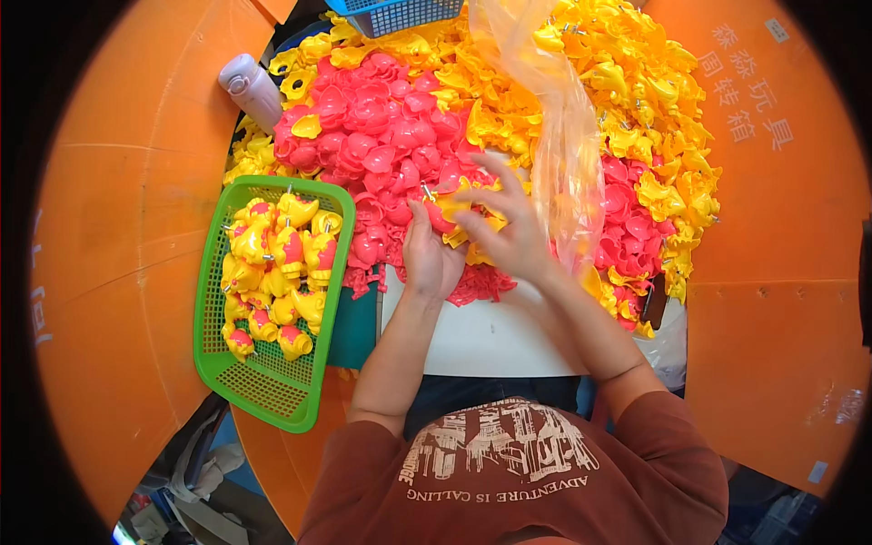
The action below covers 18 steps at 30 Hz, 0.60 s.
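Observation:
My left hand [433,262] is cupped over the middle of the heap, its thumb up against a yellow and pink plastic toy part [442,218] with a small metal pin. The fingers behind that part are mostly hidden. Close on its right, my right hand [509,222] has its fingers apart and nothing visible between them. Beyond both hands lies a big pile of glossy pink plastic shells [377,127]. Yellow plastic shells [627,73] spread around them at the back and right.
A green basket [207,341] at left holds several yellow and pink toy figures [282,263]. A lilac bottle [254,95] leans behind it. A clear plastic bag [568,154] drapes across the heap. A blue basket [400,18] stands at the back; orange panels [772,272] flank the white board [490,341].

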Available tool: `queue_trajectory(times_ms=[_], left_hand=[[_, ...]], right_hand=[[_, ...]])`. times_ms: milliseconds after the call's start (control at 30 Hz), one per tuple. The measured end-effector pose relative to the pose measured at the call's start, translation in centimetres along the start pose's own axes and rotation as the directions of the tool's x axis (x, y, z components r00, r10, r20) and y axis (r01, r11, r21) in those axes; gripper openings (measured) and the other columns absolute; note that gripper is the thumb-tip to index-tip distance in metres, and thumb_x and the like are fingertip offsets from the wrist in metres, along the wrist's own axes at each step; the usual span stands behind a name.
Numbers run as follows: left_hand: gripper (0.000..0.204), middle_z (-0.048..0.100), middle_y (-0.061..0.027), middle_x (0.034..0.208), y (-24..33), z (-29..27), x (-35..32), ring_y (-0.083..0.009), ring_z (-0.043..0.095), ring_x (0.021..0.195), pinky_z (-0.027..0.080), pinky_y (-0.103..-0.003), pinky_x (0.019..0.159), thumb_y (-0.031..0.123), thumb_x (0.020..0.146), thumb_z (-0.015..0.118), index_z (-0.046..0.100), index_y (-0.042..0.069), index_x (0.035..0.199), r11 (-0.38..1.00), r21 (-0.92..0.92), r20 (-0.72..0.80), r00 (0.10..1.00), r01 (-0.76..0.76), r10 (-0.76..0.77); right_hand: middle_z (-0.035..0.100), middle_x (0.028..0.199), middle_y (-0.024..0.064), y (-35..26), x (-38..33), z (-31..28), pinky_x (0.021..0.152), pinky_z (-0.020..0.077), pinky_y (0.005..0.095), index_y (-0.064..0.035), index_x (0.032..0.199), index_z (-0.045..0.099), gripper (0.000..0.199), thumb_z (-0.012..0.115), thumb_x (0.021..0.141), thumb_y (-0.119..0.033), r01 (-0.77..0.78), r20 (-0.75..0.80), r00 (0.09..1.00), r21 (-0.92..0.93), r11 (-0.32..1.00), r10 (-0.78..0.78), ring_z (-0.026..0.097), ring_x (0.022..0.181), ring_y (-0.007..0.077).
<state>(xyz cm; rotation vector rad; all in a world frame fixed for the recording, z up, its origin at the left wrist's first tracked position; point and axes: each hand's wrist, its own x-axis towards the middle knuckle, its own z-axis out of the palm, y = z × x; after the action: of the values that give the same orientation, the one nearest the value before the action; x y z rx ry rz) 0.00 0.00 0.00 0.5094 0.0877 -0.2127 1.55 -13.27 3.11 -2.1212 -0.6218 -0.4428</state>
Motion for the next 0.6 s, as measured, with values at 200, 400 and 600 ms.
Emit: queue_trajectory(times_ms=[200, 400, 600], left_hand=[[0.050, 0.056, -0.0097, 0.104, 0.4, 0.4, 0.3, -0.0193, 0.055, 0.081, 0.046, -0.031, 0.066, 0.045, 0.097, 0.027, 0.047, 0.004, 0.116, 0.994, -0.097, 0.034, 0.998, 0.056, -0.053], [0.049, 0.055, -0.0103, 0.109, -0.5, 0.0, 0.5, -0.0209, 0.056, 0.087, 0.046, -0.033, 0.070, 0.043, 0.097, 0.027, 0.045, 0.003, 0.118, 0.991, -0.094, 0.103, 0.991, 0.092, -0.082], [0.050, 0.049, -0.0113, 0.124, 0.5, 0.3, -0.4, -0.0252, 0.050, 0.112, 0.043, -0.039, 0.089, 0.041, 0.097, 0.028, 0.037, 0.004, 0.130, 0.974, -0.164, 0.056, 0.988, 0.154, -0.147]], right_hand=[[0.064, 0.095, 0.0189, 7.3, 5.9, -1.9, 0.077, 0.0484, 0.0329, -0.0013, 0.108, 0.060, 0.041, 0.071, 0.075, -0.024, -0.225, -0.118, 0.972, -0.200, 0.953, 0.205, 0.062, 0.091, 0.0263], [0.065, 0.083, 0.0155, 9.8, 9.6, 0.7, 0.067, 0.0503, 0.0331, -0.0024, 0.118, 0.053, 0.051, 0.071, 0.073, -0.020, -0.454, -0.121, 0.891, -0.266, 0.850, 0.438, 0.064, 0.072, 0.0233], [0.059, 0.075, 0.0025, 3.8, 5.6, -3.4, 0.055, 0.0454, 0.0226, -0.0050, 0.124, 0.046, 0.046, 0.061, 0.080, -0.003, -0.402, 0.086, 0.862, 0.716, 0.570, 0.500, 0.056, 0.063, 0.0094]])
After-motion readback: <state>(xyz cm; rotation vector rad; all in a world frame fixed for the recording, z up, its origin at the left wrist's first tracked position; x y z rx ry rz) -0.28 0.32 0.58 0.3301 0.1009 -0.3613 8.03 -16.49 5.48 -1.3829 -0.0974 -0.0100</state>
